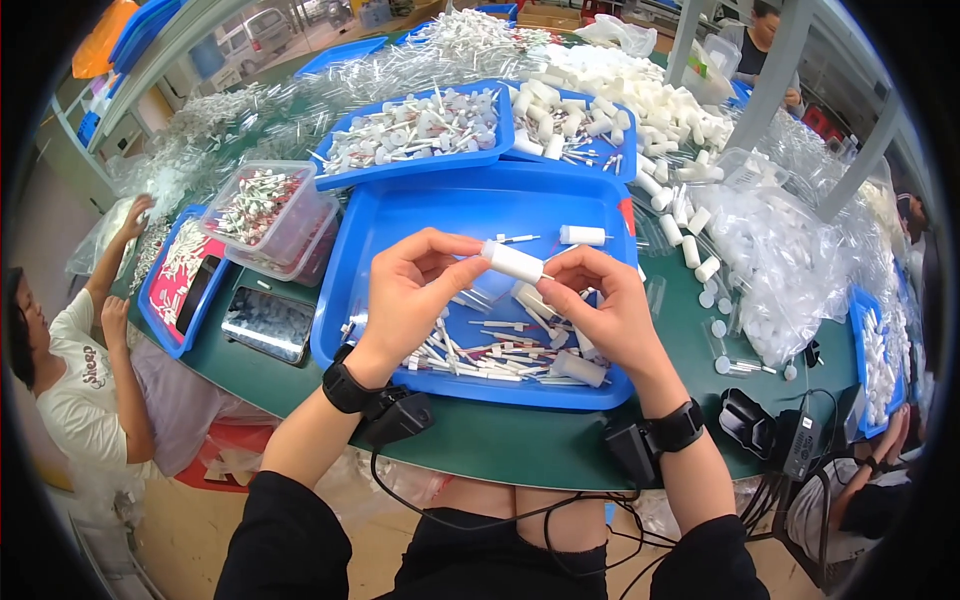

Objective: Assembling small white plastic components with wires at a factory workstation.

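Between my two hands, above a large blue tray [400,205], is a white plastic cylinder [515,262] with a translucent cap at its left end. My left hand [420,290] pinches the capped end between thumb and fingers. At the other end, the thumb and fingertips of my right hand [595,295] close on the cylinder. Below them in the tray lie many thin white sticks [480,360] with some red parts. Another white cylinder [583,236] lies near the tray's far right, and a translucent-capped one [580,369] rests at the near right.
Two blue trays of capped pieces [420,130] and cylinders [570,120] overlap the far rim. Left stand clear plastic boxes [262,215] and a phone [268,323]. Bagged caps [775,260] and black devices with cables [800,440] lie right. Co-workers sit at both sides.
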`<state>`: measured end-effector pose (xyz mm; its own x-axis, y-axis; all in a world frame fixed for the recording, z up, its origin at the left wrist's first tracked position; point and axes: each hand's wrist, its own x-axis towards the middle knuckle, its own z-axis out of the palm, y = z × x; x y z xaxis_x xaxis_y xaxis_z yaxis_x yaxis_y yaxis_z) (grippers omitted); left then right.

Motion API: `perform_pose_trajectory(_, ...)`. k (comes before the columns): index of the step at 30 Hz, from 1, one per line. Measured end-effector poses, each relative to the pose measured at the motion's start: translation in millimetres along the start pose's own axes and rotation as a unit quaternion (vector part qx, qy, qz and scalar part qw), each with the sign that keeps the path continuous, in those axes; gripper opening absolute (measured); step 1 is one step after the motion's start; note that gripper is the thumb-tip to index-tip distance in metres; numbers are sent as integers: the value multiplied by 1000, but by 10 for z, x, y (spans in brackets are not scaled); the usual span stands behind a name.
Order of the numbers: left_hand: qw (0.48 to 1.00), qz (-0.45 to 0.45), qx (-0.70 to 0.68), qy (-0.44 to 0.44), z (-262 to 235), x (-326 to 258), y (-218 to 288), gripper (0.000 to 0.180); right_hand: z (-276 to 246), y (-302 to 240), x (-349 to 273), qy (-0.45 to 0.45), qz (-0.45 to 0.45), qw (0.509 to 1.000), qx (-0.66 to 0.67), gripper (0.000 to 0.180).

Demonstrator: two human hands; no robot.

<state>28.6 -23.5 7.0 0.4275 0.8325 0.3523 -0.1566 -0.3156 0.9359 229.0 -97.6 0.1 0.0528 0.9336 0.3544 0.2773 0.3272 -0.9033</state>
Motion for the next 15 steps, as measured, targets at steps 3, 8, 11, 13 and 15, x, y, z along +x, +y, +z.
perform_pose_trajectory(3, 1000, -2, -4, -2, -4, 2, -11, 11, 1, 36, 5, 3, -4, 1000, 12, 12)
perform_pose_trajectory(8, 1000, -13, -13, -6, 9, 0, -3, 9, 2, 29, 3, 1, 6, 1000, 20, 12)
perform_pose_trajectory(11, 1000, 0, -6, 1, 7, 0, -5, 11, -16, -2, 6, -16, 24, 999, 15, 13)
perform_pose_trajectory(13, 1000, -6, 6, 1, 8, -1, 1, 15, -20, -13, 3, -26, 38, 998, 31, 15)
perform_pose_trajectory(15, 1000, -2, 6, 4, 17, -3, 13, 16, -37, -1, 7, -34, 44, 998, 35, 16)
